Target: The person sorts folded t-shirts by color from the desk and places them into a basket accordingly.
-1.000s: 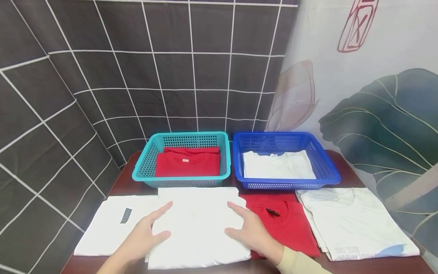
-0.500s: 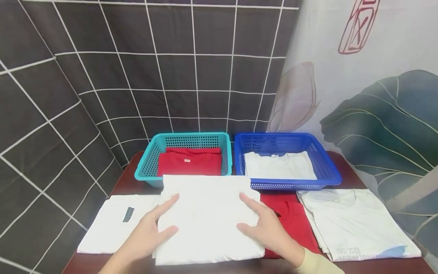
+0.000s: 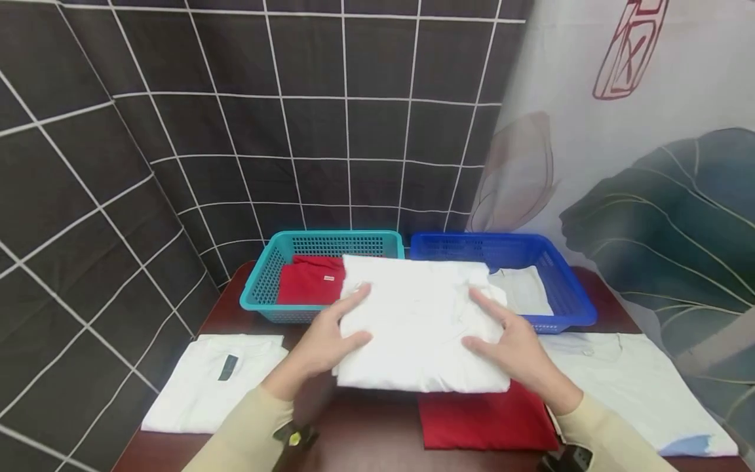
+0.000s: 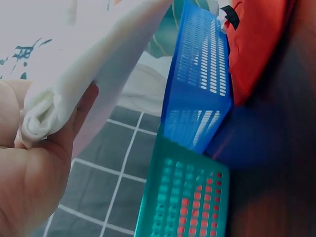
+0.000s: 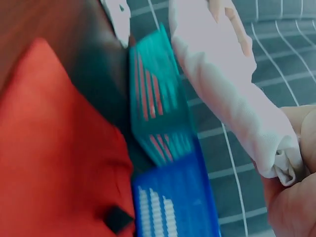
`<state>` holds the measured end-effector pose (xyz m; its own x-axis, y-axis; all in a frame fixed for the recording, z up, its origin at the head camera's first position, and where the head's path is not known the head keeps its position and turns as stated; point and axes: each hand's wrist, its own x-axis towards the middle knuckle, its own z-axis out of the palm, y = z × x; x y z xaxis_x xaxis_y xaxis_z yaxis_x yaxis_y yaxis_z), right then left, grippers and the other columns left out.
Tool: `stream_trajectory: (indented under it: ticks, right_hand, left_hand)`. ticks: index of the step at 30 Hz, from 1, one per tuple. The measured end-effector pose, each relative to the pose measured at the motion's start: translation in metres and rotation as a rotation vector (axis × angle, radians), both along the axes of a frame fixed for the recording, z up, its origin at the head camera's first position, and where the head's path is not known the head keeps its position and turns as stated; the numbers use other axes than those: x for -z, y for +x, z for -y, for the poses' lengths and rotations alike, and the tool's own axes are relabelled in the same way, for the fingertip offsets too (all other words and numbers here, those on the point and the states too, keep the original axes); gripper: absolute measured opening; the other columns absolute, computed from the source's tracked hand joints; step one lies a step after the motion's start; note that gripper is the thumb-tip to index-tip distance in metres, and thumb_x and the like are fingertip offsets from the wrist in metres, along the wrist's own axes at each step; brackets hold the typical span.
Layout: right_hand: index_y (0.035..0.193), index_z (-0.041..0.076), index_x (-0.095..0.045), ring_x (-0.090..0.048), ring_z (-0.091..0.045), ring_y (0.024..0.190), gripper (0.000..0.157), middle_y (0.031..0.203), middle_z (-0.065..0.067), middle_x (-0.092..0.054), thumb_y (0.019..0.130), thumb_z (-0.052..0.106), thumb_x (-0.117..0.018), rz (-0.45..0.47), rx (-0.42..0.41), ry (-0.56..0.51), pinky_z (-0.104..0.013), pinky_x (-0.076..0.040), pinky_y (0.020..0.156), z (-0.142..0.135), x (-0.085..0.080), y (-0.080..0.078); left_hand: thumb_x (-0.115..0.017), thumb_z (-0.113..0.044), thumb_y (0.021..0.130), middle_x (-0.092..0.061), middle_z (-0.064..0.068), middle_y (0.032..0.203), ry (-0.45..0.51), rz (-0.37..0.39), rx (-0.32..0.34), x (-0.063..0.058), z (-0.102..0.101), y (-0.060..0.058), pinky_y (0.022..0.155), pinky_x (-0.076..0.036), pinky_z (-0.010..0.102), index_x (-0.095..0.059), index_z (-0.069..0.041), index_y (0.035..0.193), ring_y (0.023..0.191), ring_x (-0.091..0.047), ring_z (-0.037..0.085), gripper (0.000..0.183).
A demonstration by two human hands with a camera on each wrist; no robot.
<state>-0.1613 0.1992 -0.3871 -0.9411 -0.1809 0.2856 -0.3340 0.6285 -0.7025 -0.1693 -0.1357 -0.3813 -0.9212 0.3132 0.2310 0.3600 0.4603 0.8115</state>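
A folded white T-shirt (image 3: 419,328) is held up off the table between both hands, in front of the two baskets. My left hand (image 3: 330,337) grips its left edge, thumb on top and fingers curling beneath, as the left wrist view shows on the rolled fold (image 4: 44,116). On the opposite edge my right hand (image 3: 522,347) grips likewise, and the fold end (image 5: 284,163) sits in its palm in the right wrist view. The shirt overlaps parts of the teal basket (image 3: 259,306) and blue basket (image 3: 566,320) in the head view.
Red clothes (image 3: 301,288) lie in the teal basket, a white garment (image 3: 525,292) in the blue one. On the table (image 3: 366,439) are a folded red shirt (image 3: 486,423), a labelled white one (image 3: 206,387) at left and a printed white one (image 3: 643,387) at right.
Both hands have lifted the white shirt off the table and carried it forward and to the right, toward the baskets. More of the tabletop and the left white shirt shows.
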Motion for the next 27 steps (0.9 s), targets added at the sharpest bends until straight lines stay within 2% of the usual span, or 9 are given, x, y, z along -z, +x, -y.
stream_trajectory:
  ticks: [4, 8, 12, 15, 17, 19, 23, 25, 27]
  right_hand:
    - [0.148, 0.021, -0.040, -0.036, -0.035, 0.135, 0.081, 0.147, -0.008, -0.044, 0.079, 0.032, -0.081, 0.024, 0.014, 0.005, -0.054, -0.035, 0.102, -0.023, -0.005, -0.016]
    - [0.149, 0.023, -0.038, -0.033, -0.038, 0.135, 0.082, 0.148, -0.015, -0.041, 0.079, 0.038, -0.079, 0.050, 0.020, 0.024, -0.054, -0.035, 0.099, -0.046, -0.009, -0.032]
    - [0.151, 0.024, -0.033, -0.030, -0.046, 0.134, 0.087, 0.149, -0.028, -0.032, 0.079, 0.044, -0.077, 0.130, 0.042, 0.054, -0.054, -0.039, 0.094, -0.067, -0.019, -0.047]
    - [0.152, 0.025, -0.028, -0.031, -0.047, 0.130, 0.091, 0.149, -0.032, -0.025, 0.078, 0.046, -0.077, 0.199, 0.068, 0.049, -0.040, -0.050, 0.084, -0.082, -0.028, -0.058]
    - [0.153, 0.025, -0.026, -0.031, -0.047, 0.129, 0.093, 0.150, -0.034, -0.022, 0.077, 0.048, -0.077, 0.226, 0.087, 0.056, -0.031, -0.051, 0.077, -0.090, -0.033, -0.066]
    - [0.153, 0.026, -0.024, -0.029, -0.049, 0.131, 0.095, 0.151, -0.034, -0.019, 0.077, 0.049, -0.076, 0.252, 0.091, 0.054, -0.036, -0.052, 0.082, -0.096, -0.038, -0.074]
    - [0.154, 0.026, -0.021, -0.014, -0.052, 0.138, 0.095, 0.153, -0.032, -0.014, 0.079, 0.050, -0.074, 0.267, 0.089, 0.068, -0.064, -0.030, 0.102, -0.107, -0.045, -0.090]
    - [0.154, 0.025, -0.022, -0.006, -0.050, 0.140, 0.094, 0.154, -0.030, -0.012, 0.080, 0.049, -0.074, 0.266, 0.083, 0.058, -0.069, -0.017, 0.104, -0.112, -0.049, -0.097]
    - [0.153, 0.024, -0.022, -0.003, -0.048, 0.141, 0.093, 0.155, -0.028, -0.012, 0.080, 0.048, -0.074, 0.259, 0.082, 0.054, -0.070, -0.013, 0.104, -0.116, -0.052, -0.102]
  left_hand:
    - [-0.079, -0.022, 0.079, -0.040, -0.016, 0.146, 0.044, 0.067, 0.018, -0.003, -0.025, -0.027, 0.086, -0.053, 0.034, -0.038, -0.040, 0.146, 0.137, -0.034, 0.015, 0.081]
    - [-0.080, -0.021, 0.078, -0.039, -0.014, 0.147, 0.080, 0.113, 0.044, -0.002, -0.047, -0.051, 0.080, -0.055, 0.032, -0.038, -0.041, 0.146, 0.133, -0.037, 0.018, 0.082]
    - [-0.079, -0.020, 0.078, -0.039, -0.015, 0.147, 0.079, 0.116, 0.060, -0.006, -0.069, -0.071, 0.081, -0.054, 0.030, -0.037, -0.039, 0.146, 0.133, -0.037, 0.015, 0.082]
    - [-0.078, -0.021, 0.079, -0.038, -0.016, 0.148, 0.088, 0.113, 0.085, -0.009, -0.085, -0.085, 0.085, -0.053, 0.029, -0.037, -0.036, 0.148, 0.135, -0.034, 0.013, 0.082]
    - [-0.078, -0.022, 0.080, -0.037, -0.016, 0.149, 0.108, 0.116, 0.104, -0.012, -0.095, -0.093, 0.089, -0.051, 0.029, -0.037, -0.034, 0.148, 0.137, -0.033, 0.012, 0.081]
    - [-0.078, -0.022, 0.080, -0.037, -0.016, 0.149, 0.128, 0.119, 0.117, -0.014, -0.103, -0.101, 0.095, -0.047, 0.030, -0.037, -0.033, 0.148, 0.138, -0.031, 0.011, 0.080]
    - [-0.076, -0.022, 0.083, -0.036, -0.014, 0.150, 0.167, 0.121, 0.137, -0.017, -0.117, -0.115, 0.104, -0.039, 0.031, -0.036, -0.029, 0.149, 0.140, -0.028, 0.008, 0.078]
    - [-0.076, -0.021, 0.083, -0.035, -0.014, 0.151, 0.175, 0.127, 0.143, -0.018, -0.122, -0.121, 0.108, -0.035, 0.033, -0.036, -0.028, 0.149, 0.141, -0.026, 0.007, 0.078]
    - [-0.076, -0.022, 0.083, -0.034, -0.014, 0.151, 0.175, 0.134, 0.144, -0.020, -0.126, -0.126, 0.110, -0.031, 0.035, -0.035, -0.028, 0.149, 0.141, -0.024, 0.007, 0.078]
